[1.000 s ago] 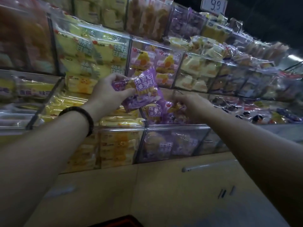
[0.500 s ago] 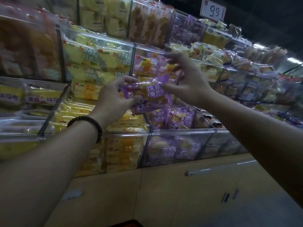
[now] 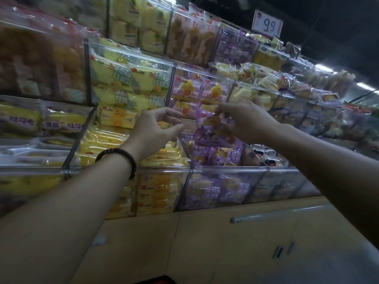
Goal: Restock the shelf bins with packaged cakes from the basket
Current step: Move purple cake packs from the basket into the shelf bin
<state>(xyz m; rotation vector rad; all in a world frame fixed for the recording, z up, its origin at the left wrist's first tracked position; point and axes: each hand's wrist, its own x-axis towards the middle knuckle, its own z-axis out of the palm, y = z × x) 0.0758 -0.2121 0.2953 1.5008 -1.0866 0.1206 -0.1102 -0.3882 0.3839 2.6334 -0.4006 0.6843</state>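
Note:
My right hand (image 3: pixel 244 117) holds a purple packaged cake (image 3: pixel 211 132) by its upper edge, above a clear shelf bin (image 3: pixel 229 170) that contains more purple packs. Just left of the pack, my left hand (image 3: pixel 155 128) hovers with fingers loosely curled and nothing in them; a dark bead bracelet sits on that wrist. The red basket (image 3: pixel 162 279) shows only as a sliver at the bottom edge of the view.
Tiers of clear bins (image 3: pixel 131 58) full of yellow, pink and purple packaged cakes fill the shelf. A 9.9 price tag (image 3: pixel 267 24) stands at the top right. Beige cabinet doors (image 3: pixel 235 242) with a handle lie below the bins.
My left hand has let go of the purple pack and my right hand has taken it, carrying it right and down over the purple bin.

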